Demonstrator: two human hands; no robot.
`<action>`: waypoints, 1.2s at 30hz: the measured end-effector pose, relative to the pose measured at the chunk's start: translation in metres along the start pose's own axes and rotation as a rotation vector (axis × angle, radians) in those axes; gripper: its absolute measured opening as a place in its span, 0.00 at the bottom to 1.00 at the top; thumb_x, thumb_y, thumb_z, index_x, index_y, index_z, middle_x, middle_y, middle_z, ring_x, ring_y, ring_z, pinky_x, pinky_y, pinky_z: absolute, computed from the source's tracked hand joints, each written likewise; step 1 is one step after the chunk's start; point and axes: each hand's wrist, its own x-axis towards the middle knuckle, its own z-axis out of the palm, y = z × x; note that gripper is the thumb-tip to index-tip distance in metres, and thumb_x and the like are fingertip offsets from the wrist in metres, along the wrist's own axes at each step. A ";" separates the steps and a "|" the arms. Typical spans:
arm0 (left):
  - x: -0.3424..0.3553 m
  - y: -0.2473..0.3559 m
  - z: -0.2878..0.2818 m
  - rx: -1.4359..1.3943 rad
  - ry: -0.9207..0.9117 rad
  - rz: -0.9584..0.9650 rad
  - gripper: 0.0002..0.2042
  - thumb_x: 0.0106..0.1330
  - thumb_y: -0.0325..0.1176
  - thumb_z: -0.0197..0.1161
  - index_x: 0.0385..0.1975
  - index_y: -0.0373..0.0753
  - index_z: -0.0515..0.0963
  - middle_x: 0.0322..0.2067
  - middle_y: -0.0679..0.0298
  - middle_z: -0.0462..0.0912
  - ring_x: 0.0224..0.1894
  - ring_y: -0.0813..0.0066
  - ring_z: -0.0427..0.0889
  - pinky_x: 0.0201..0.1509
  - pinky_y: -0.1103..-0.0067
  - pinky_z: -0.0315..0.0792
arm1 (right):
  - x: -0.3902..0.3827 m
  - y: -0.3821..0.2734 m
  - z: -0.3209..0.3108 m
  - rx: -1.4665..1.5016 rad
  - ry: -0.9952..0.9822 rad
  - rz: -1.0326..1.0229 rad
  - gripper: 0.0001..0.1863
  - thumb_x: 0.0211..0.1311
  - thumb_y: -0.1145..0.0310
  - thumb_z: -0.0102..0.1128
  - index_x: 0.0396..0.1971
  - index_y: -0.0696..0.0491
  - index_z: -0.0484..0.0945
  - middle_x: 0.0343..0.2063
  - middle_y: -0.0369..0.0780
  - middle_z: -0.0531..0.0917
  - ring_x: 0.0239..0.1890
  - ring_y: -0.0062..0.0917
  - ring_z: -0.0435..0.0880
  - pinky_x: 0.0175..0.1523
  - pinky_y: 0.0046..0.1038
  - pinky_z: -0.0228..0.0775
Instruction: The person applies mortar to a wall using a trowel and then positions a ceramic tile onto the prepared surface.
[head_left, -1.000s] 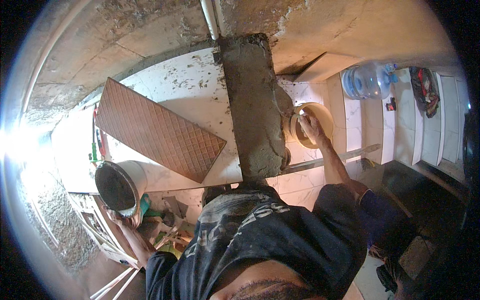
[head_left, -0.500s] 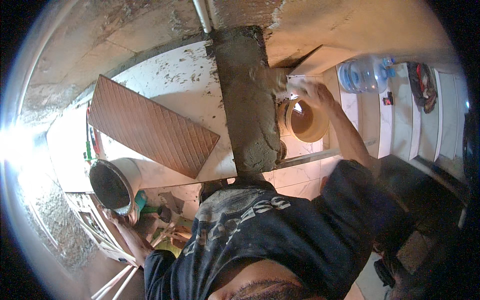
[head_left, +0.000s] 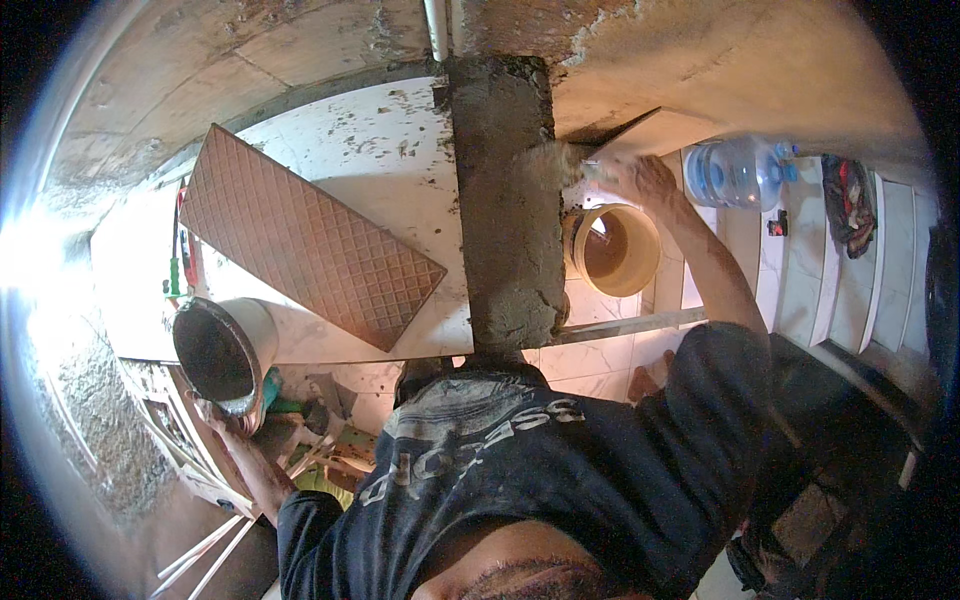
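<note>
My left hand [head_left: 222, 420] grips the lower edge of a pale bucket [head_left: 262, 330] with dark, wet grey stuff inside. My right hand [head_left: 645, 178] is raised above a yellow bucket [head_left: 647, 258] of murky water, closed on a small pale object, too blurred to make out, beside a strip of wet grey mortar [head_left: 505, 220]. That strip runs across a white slab [head_left: 385, 150], on which a reddish tile [head_left: 310, 240] with a waffle-patterned face lies at a slant.
A blue water jug [head_left: 740, 172] and a dark bundle [head_left: 850, 210] lie on white tiled steps [head_left: 895, 300]. A long straight bar [head_left: 630, 325] crosses below the yellow bucket. A pale pipe [head_left: 436, 30] runs along the wall. Tools [head_left: 174, 275] and thin strips [head_left: 200, 555] are at the left.
My right hand has come out of the yellow bucket and moved up toward the mortar strip, blurred with motion. My left hand stays on the pale bucket.
</note>
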 end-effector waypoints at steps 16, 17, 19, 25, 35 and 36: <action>0.005 -0.010 0.001 -0.018 -0.020 -0.001 0.18 0.64 0.31 0.45 0.54 0.36 0.63 0.41 0.66 0.73 0.43 0.76 0.72 0.47 0.76 0.69 | 0.034 -0.036 0.018 0.653 -0.121 0.411 0.24 0.65 0.51 0.42 0.34 0.59 0.75 0.14 0.39 0.73 0.16 0.22 0.74 0.19 0.29 0.65; 0.007 -0.013 0.000 -0.017 -0.022 -0.003 0.18 0.64 0.31 0.45 0.54 0.36 0.63 0.41 0.66 0.73 0.43 0.76 0.72 0.47 0.76 0.69 | 0.018 -0.052 0.026 0.792 -0.043 0.389 0.23 0.65 0.52 0.42 0.34 0.59 0.75 0.15 0.40 0.74 0.20 0.25 0.76 0.21 0.29 0.67; 0.011 -0.022 -0.002 -0.029 -0.029 -0.008 0.18 0.64 0.31 0.45 0.54 0.36 0.63 0.41 0.66 0.73 0.43 0.76 0.72 0.47 0.76 0.69 | -0.020 -0.080 0.042 0.760 0.002 0.290 0.21 0.65 0.53 0.43 0.36 0.58 0.75 0.20 0.45 0.77 0.28 0.31 0.78 0.27 0.31 0.70; 0.029 -0.045 -0.004 -0.128 -0.063 0.005 0.18 0.64 0.31 0.45 0.53 0.37 0.63 0.41 0.66 0.73 0.42 0.76 0.72 0.47 0.76 0.69 | -0.112 -0.134 0.045 0.555 -0.262 0.398 0.19 0.62 0.53 0.46 0.38 0.53 0.76 0.28 0.52 0.78 0.33 0.42 0.78 0.36 0.39 0.69; -0.037 0.082 0.035 -0.565 -0.143 -0.283 0.25 0.66 0.44 0.50 0.58 0.33 0.63 0.55 0.57 0.68 0.54 0.67 0.69 0.57 0.71 0.63 | -0.067 -0.293 -0.054 0.608 0.312 0.011 0.14 0.61 0.62 0.50 0.39 0.57 0.69 0.20 0.37 0.72 0.22 0.25 0.71 0.29 0.30 0.66; -0.039 0.088 0.034 -0.662 -0.198 -0.301 0.24 0.65 0.42 0.52 0.58 0.34 0.63 0.55 0.57 0.67 0.54 0.67 0.68 0.59 0.71 0.61 | -0.054 -0.324 -0.070 0.809 0.128 0.131 0.14 0.61 0.61 0.52 0.39 0.56 0.70 0.20 0.34 0.70 0.22 0.22 0.70 0.29 0.29 0.66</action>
